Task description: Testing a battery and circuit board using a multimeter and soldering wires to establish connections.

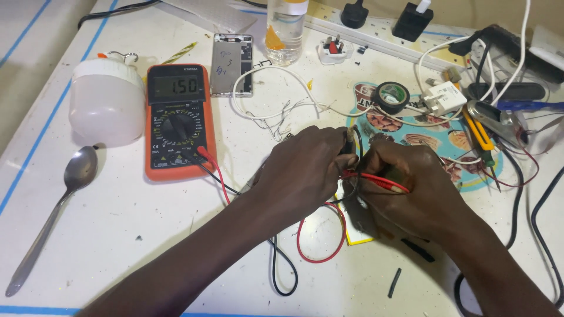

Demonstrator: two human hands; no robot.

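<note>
Red probe (382, 181) is pinched in right hand (411, 188), fingers curled shut on it. Left hand (305, 170) closed round a small dark part (350, 141), mid-table. Orange meter (178, 120) sits w/ its leads to the left, spoon (59, 205) nearby.

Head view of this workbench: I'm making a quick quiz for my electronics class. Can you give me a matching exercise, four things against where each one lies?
Things:
1. spoon
2. meter
3. roll of tape
4. bottle

Places:
A. at the far edge, beside the power strip
B. at the left edge, below the white lamp
C. right of the white lamp, leads plugged in
D. on the colourful mat, beyond the right hand

Pairs: 1-B, 2-C, 3-D, 4-A
</note>
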